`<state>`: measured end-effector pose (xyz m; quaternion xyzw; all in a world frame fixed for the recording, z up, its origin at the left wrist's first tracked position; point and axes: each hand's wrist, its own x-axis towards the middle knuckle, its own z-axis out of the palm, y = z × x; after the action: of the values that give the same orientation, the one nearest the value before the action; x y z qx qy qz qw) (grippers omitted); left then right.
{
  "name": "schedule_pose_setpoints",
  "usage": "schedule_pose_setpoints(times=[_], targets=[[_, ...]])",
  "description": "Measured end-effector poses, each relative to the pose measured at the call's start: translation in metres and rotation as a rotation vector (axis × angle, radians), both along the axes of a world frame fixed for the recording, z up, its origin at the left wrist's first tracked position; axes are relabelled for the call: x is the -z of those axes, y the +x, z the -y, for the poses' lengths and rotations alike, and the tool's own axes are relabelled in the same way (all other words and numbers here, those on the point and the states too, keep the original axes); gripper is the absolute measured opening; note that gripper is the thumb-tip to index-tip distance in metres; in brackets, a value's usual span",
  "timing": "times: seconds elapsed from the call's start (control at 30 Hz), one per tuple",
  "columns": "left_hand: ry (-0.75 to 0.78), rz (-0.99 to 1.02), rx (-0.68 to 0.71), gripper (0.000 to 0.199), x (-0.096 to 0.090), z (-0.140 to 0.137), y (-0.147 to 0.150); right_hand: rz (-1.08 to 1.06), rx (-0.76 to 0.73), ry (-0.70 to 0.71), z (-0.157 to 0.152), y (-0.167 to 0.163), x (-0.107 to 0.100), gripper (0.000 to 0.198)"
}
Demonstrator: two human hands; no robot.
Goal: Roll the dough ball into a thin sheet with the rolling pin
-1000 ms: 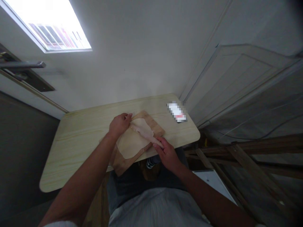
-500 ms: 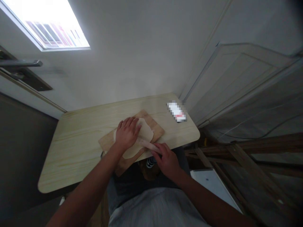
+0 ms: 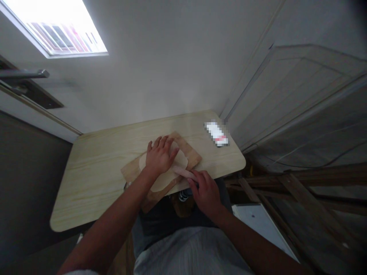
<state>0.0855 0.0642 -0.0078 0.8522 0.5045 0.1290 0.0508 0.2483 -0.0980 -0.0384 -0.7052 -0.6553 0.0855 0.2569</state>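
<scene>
A pale, flat sheet of dough (image 3: pixel 163 181) lies on a wooden board (image 3: pixel 192 156) set at an angle near the table's front edge. My left hand (image 3: pixel 161 156) rests palm down over the dough's far part, fingers spread. In my right hand (image 3: pixel 205 191) is the near end of a thin wooden rolling pin (image 3: pixel 185 173), with thumb and fingers wrapped round it. The pin slants across the dough's right side toward my left hand, and its far end is hidden or blends with the dough.
The light wood table (image 3: pixel 94 172) stands against a white door with a metal handle (image 3: pixel 25 73). A phone (image 3: pixel 217 133), its screen blurred out, lies at the table's right end. Wooden beams (image 3: pixel 309 194) and a white panel (image 3: pixel 262 221) are at the lower right.
My left hand has slid slightly right over the dough, its fingers now more spread. My right hand keeps hold of the rolling pin. The whole view has shifted a little.
</scene>
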Motion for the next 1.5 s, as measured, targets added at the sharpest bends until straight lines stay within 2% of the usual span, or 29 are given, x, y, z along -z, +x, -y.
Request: schedule_pose_setpoints(times=[0.3,0.57,0.7,0.9,1.0,1.13,1.27,1.37,1.5], targets=[[0.004,0.044,0.088,0.053,0.004,-0.04,0.033,-0.018,0.035,0.022,-0.009,0.007,0.003,0.043],[0.071,0.095,0.044,0.052,0.007,-0.059,0.052,0.036,0.045,0.016,-0.02,0.012,0.001,0.043],[0.07,0.096,0.009,0.051,0.006,-0.049,0.042,0.025,0.013,0.007,-0.015,0.007,0.003,0.041],[0.077,0.048,-0.014,0.051,0.006,-0.014,0.011,0.017,-0.055,-0.032,0.002,-0.011,0.004,0.04],[0.064,0.03,0.001,0.055,0.005,0.003,-0.009,0.015,-0.086,-0.075,0.009,-0.02,0.001,0.039],[0.025,0.036,0.124,0.059,0.009,0.018,-0.045,0.055,-0.114,-0.137,0.017,-0.028,-0.002,0.041],[0.017,0.025,0.072,0.057,0.016,0.028,-0.072,0.038,-0.114,-0.197,0.019,-0.03,-0.002,0.041],[0.036,-0.008,0.045,0.059,0.02,0.033,-0.073,0.007,-0.107,-0.208,0.017,-0.027,-0.002,0.041],[0.049,-0.019,0.023,0.059,0.02,0.027,-0.053,-0.032,-0.084,-0.18,0.013,-0.021,-0.006,0.04]])
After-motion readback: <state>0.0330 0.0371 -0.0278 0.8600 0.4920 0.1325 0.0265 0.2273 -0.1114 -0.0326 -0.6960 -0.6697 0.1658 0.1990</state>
